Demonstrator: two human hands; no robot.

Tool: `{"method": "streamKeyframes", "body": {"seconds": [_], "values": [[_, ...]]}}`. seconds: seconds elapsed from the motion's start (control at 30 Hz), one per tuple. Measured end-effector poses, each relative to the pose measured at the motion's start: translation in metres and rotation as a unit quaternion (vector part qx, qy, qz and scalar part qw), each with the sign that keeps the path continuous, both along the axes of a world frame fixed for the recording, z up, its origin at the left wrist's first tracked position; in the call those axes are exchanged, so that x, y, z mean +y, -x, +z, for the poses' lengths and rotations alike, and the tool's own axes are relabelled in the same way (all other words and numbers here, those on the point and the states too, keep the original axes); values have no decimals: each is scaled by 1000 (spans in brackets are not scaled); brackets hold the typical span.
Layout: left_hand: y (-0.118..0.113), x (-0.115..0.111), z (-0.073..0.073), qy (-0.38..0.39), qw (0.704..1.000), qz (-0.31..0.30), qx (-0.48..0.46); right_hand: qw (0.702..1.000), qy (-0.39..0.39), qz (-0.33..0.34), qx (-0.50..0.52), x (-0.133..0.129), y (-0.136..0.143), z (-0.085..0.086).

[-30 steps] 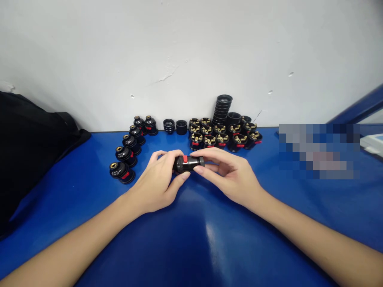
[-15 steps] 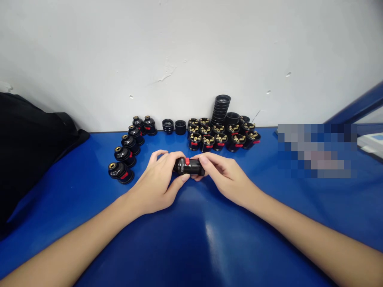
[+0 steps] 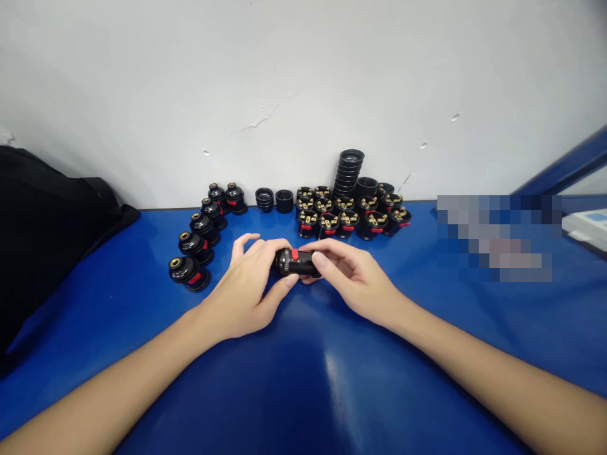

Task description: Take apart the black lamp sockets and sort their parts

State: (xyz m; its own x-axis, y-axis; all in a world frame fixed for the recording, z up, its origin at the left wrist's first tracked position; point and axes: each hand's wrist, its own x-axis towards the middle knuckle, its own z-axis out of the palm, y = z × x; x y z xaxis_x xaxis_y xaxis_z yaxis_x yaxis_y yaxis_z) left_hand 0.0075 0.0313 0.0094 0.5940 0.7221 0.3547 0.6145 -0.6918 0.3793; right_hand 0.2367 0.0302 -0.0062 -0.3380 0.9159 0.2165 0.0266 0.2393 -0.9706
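A black lamp socket (image 3: 298, 262) with a red switch lies sideways between my hands, above the blue table (image 3: 284, 379). My left hand (image 3: 251, 284) is closed round its capped left end, thumb below and fingers over the top. On the plain right end, the thumb and fingers of my right hand (image 3: 346, 272) grip the body; some of those fingers are hidden behind it. To the left stand several capped lamp sockets (image 3: 190, 272) with brass threads on top. Beyond my right hand are several uncapped socket bodies (image 3: 328, 224) showing brass contacts.
Two black rings (image 3: 284, 201) stand near the wall. A leaning stack of black threaded rings (image 3: 348, 174) rises behind the socket bodies. Black fabric (image 3: 52, 234) covers the left edge. At right are a blurred-out patch (image 3: 502, 240), a blue frame bar (image 3: 564, 164) and a white device (image 3: 588, 227).
My right thumb and fingers have shifted slightly left along the socket. Both hands still hold it, and the view has moved a little.
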Motion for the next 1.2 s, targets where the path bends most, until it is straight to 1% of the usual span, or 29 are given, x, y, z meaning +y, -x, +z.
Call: {"method": "streamKeyframes", "body": {"seconds": [0.07,0.17,0.23,0.3,0.33,0.4,0.53,0.6,0.63,0.73,0.83,0.93,1.07,1.13,1.2], "values": [[0,0,0,10,1000,12,-5,1000,2,-7,-1,1,1,0],[0,0,0,41,998,35,-29,997,-67,-25,10,0,1,0],[0,0,0,61,996,44,-43,992,-118,-23,22,-1,1,1],[0,0,0,71,995,47,-51,988,-150,-15,27,-2,0,2],[0,0,0,72,995,47,-54,988,-153,-11,23,-2,0,1],[0,0,0,61,996,41,-53,991,-133,-11,13,-2,-1,1],[0,0,0,21,999,23,-29,1000,-26,-15,4,2,-1,-3],[0,0,0,19,999,30,-27,1000,-16,-14,13,3,-1,-4],[0,0,0,23,999,36,-32,999,-35,-18,21,4,-1,-4],[0,0,1,54,996,56,-54,990,-134,-35,38,2,-1,-4],[-1,-1,5,96,990,63,-81,979,-199,-44,23,0,-1,-3],[-2,-1,9,121,986,63,-100,970,-236,-56,8,0,-2,-3],[-1,2,12,159,980,60,-103,956,-284,-73,-15,0,-4,-3],[0,4,11,148,982,62,-103,956,-283,-75,-24,1,-7,-2],[1,5,8,119,986,64,-100,962,-262,-75,-25,2,-9,0]]}}
